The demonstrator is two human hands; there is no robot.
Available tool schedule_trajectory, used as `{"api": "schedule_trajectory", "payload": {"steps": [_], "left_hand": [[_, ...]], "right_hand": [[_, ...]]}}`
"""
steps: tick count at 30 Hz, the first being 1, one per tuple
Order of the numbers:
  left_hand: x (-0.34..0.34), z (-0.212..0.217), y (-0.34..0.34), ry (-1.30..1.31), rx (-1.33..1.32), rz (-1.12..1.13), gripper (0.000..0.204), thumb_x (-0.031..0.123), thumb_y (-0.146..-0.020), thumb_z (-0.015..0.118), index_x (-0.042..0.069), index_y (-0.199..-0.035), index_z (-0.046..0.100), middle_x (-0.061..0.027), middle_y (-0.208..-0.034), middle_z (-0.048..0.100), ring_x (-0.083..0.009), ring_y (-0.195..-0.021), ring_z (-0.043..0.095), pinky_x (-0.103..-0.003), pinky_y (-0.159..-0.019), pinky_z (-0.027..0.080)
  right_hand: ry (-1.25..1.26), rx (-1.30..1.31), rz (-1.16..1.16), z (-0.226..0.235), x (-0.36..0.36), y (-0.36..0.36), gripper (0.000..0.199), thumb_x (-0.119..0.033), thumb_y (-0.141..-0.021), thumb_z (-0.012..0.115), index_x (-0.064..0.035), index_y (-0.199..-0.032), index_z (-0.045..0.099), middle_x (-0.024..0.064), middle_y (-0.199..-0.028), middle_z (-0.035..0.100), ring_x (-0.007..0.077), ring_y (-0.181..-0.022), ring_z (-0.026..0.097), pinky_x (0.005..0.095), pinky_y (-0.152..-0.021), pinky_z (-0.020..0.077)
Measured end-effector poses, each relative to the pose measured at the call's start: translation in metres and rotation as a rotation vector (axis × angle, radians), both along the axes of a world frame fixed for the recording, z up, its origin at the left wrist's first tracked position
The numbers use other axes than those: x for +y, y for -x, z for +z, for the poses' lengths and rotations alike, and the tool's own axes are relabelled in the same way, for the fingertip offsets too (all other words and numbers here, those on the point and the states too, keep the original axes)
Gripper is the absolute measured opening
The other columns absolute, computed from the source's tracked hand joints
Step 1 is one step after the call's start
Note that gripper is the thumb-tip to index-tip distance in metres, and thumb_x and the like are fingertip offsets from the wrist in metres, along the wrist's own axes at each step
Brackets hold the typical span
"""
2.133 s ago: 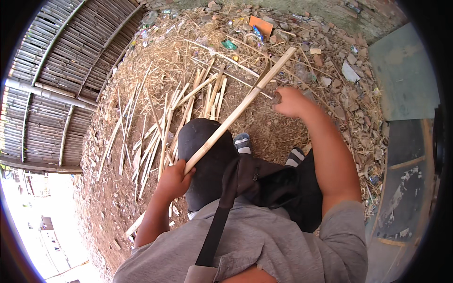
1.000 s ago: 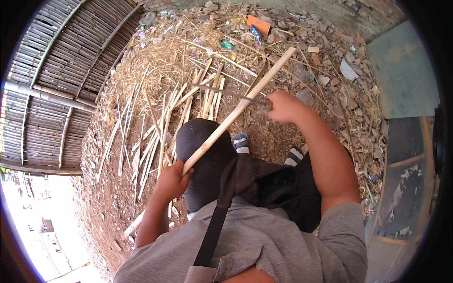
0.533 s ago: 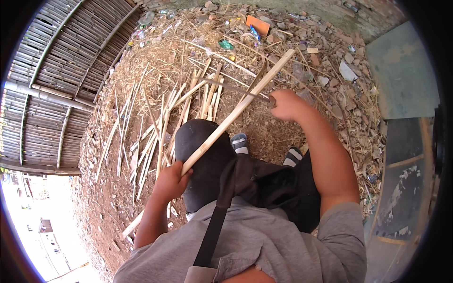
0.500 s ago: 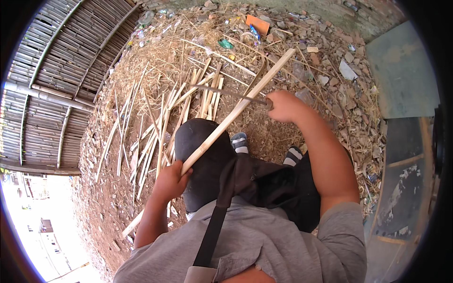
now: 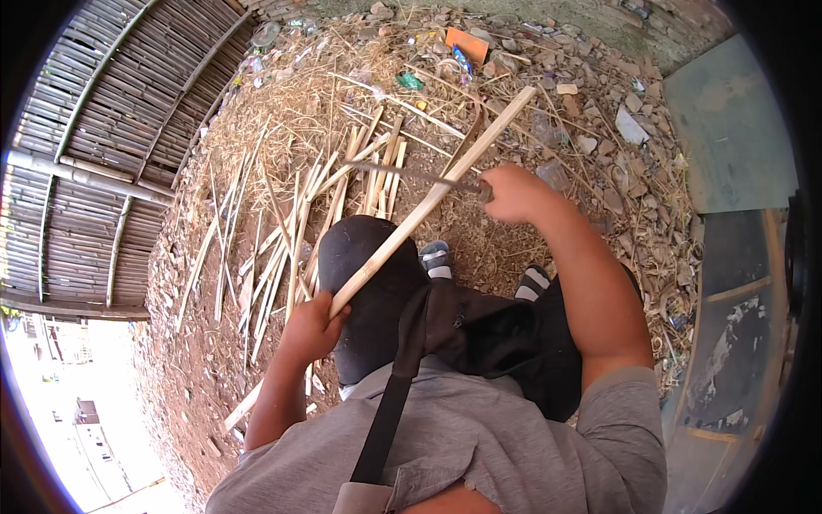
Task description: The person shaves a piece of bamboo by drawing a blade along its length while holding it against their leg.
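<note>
Your left hand (image 5: 310, 325) is clamped on the low end of the bamboo pole (image 5: 432, 199), which runs up-right from your knee, while your right hand (image 5: 512, 194), clamped on the knife (image 5: 417, 175), meets the pole's middle.

Outdoor bamboo-splitting yard: strewn bamboo strips (image 5: 291, 223)

Grey short-sleeved shirt (image 5: 479, 437), dark strap (image 5: 390, 403) across the chest, black trousers (image 5: 377, 291) — grey-and-white striped shoes (image 5: 437, 257), bare forearms
</note>
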State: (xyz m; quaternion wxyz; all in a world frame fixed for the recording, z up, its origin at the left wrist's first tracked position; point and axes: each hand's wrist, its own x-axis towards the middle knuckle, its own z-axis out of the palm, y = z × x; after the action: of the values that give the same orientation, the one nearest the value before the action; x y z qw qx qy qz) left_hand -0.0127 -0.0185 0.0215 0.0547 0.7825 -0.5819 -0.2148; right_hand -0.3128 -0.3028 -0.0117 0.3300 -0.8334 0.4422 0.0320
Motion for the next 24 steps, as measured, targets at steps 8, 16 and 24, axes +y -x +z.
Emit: {"api": "schedule_trajectory", "payload": {"steps": [8, 16, 24], "left_hand": [[0.001, -0.001, 0.000, 0.018, -0.006, -0.003, 0.029, 0.027, -0.094, 0.069, 0.002, -0.087, 0.055, -0.0251, -0.076, 0.063, -0.0482, -0.077, 0.064, -0.053, -0.067, 0.048], [0.001, -0.002, -0.005, 0.014, -0.017, -0.048, 0.031, 0.029, -0.095, 0.068, 0.002, -0.087, 0.054, -0.0255, -0.075, 0.064, -0.0486, -0.076, 0.064, -0.054, -0.068, 0.049], [-0.001, 0.000, -0.005, 0.028, 0.008, -0.045, 0.030, 0.027, -0.095, 0.068, 0.002, -0.087, 0.054, -0.0253, -0.075, 0.063, -0.0487, -0.077, 0.063, -0.053, -0.067, 0.048]], "right_hand": [[0.070, -0.136, -0.240, -0.032, -0.027, 0.023, 0.031, -0.022, -0.078, 0.068, -0.0046, -0.103, 0.071, 0.0219, -0.099, 0.071, 0.0382, -0.095, 0.069, 0.0473, -0.083, 0.0548], [0.105, -0.025, 0.058, -0.004, 0.006, -0.005, 0.028, -0.019, -0.077, 0.069, -0.0037, -0.100, 0.071, 0.0211, -0.092, 0.071, 0.0387, -0.088, 0.070, 0.0468, -0.078, 0.0552], [-0.151, -0.132, -0.279, -0.029, -0.034, 0.033, 0.054, -0.024, -0.078, 0.075, 0.0036, -0.124, 0.064, 0.0141, -0.083, 0.069, 0.0254, -0.067, 0.067, 0.0406, -0.064, 0.0542]]}}
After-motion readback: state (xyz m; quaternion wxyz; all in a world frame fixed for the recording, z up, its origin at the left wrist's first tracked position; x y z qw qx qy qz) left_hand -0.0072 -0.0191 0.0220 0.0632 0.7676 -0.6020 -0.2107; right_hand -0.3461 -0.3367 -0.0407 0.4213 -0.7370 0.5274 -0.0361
